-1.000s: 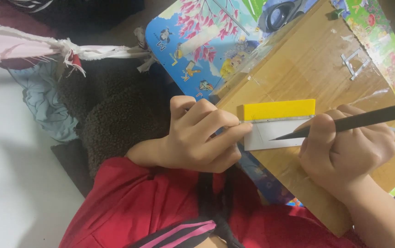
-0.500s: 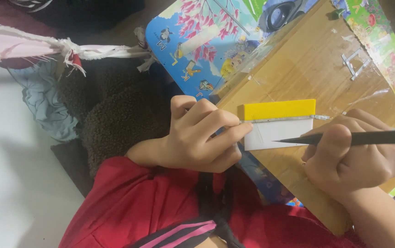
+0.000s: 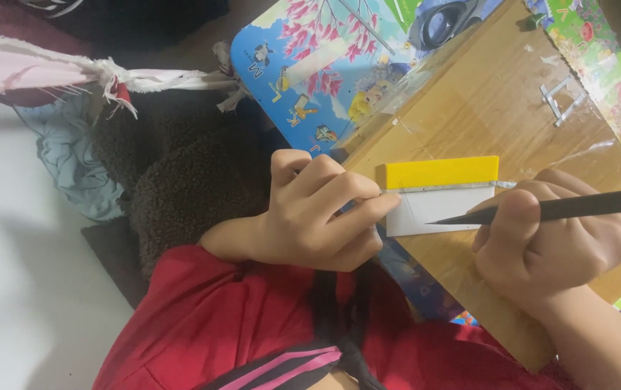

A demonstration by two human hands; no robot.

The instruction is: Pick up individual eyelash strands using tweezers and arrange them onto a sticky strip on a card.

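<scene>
Card [image 3: 436,209], white with a yellow strip [image 3: 440,172] along its upper edge, lies on a wooden board [image 3: 498,94] over the colourful tabletop [image 3: 310,65]. Left hand [image 3: 310,217] pins the card's left end with its fingertips. Right hand [image 3: 548,242] is clenched around a dark pencil [image 3: 556,208], tip on the white part.

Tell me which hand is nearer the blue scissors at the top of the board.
Left, narrowly. The left hand lies below and left of the scissors, fingertips on the yellow-and-white card. The right hand, holding the dark pencil, sits lower and to the right.
</scene>
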